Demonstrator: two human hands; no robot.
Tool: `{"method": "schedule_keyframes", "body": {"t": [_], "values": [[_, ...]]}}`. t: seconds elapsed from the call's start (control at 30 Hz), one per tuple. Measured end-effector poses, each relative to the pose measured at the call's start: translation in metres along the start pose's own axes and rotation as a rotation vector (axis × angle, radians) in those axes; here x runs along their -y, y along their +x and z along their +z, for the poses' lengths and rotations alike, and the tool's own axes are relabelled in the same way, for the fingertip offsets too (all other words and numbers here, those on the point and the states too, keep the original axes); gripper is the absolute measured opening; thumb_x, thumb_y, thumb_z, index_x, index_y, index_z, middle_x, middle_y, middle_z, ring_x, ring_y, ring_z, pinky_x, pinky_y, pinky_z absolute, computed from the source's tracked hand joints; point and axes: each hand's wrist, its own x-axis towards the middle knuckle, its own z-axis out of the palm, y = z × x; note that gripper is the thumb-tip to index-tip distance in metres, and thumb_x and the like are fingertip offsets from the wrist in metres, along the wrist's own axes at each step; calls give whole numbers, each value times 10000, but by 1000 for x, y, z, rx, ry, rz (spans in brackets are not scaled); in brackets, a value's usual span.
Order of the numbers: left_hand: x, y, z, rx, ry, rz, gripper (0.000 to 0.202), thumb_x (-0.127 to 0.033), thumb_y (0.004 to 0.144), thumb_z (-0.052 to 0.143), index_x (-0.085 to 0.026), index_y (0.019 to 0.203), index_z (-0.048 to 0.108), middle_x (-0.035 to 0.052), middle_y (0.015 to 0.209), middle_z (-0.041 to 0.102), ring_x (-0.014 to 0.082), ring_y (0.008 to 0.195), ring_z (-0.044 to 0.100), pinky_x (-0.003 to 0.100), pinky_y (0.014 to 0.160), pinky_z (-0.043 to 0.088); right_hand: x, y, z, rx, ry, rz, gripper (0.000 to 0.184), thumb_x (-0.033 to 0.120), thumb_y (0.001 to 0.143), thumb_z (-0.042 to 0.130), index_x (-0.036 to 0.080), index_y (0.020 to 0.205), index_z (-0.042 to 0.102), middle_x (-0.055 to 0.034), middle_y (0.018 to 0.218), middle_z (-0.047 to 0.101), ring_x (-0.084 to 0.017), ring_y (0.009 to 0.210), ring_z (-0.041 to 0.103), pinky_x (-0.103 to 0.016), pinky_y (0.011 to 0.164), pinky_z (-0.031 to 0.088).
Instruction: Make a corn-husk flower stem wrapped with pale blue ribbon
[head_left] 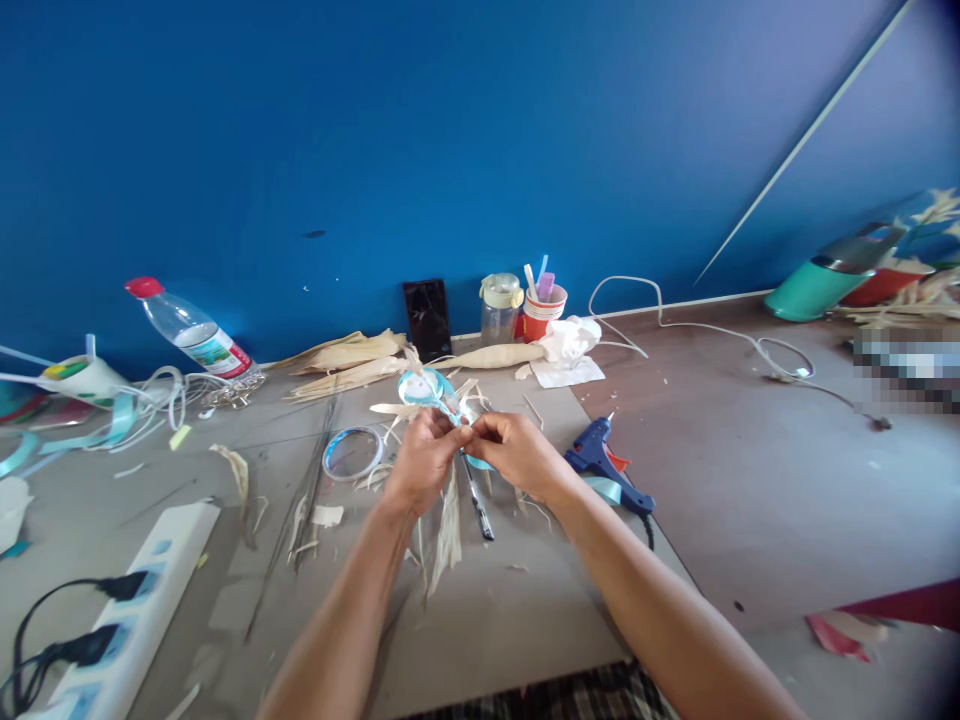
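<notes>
My left hand point(424, 458) and my right hand point(519, 456) meet over the middle of the table, fingertips pinched close together. Between them is a light-blue ribbon point(450, 402), seemingly wrapped along a thin stem; the fingers partly hide it. A pale dried husk strip point(448, 545) shows below the hands, but whether it is attached to the stem I cannot tell. Under the fingers lies a dark pen point(478, 505). Left of my left hand rests a roll of tape point(352, 454). A blue glue gun point(600, 458) lies beyond my right wrist.
Thin dark wires point(311, 480) and husk scraps lie at left, near a white power strip point(150, 590) with plugs. Along the blue wall stand a tilted plastic bottle point(199, 335), a phone point(427, 318), a jar point(500, 310) and red cups point(541, 318). A white cable point(720, 325) trails right.
</notes>
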Motion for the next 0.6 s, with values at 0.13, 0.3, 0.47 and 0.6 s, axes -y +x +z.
{"method": "schedule_keyframes", "body": {"t": [0.13,0.3,0.47,0.6], "values": [[-7,-4,7,37,-102,1,358,-179,594,773,-166,874,550,-5,750,611,110,693,563,241,674,408,-1,2,3,-51,119,35,219,358,653,628,161,618,539,54,549,437,-79,527,350,-226,518,281],[-4,-7,12,-13,-51,30,195,-254,671,721,-145,705,563,-16,682,557,89,636,513,245,679,405,-3,5,4,-125,232,52,197,342,650,620,160,649,547,58,521,432,-81,514,364,-227,510,290],[5,-9,12,-61,104,78,154,-246,696,685,-155,774,588,-22,697,548,92,664,512,246,700,412,-8,7,5,-158,163,14,145,290,667,577,150,632,573,46,541,461,-80,520,373,-220,503,293],[5,-11,16,-120,66,43,175,-235,678,678,-161,751,537,-23,715,541,94,672,517,251,682,448,-11,8,7,-148,125,4,162,298,670,591,147,612,590,46,526,468,-83,520,384,-219,501,295]]}}
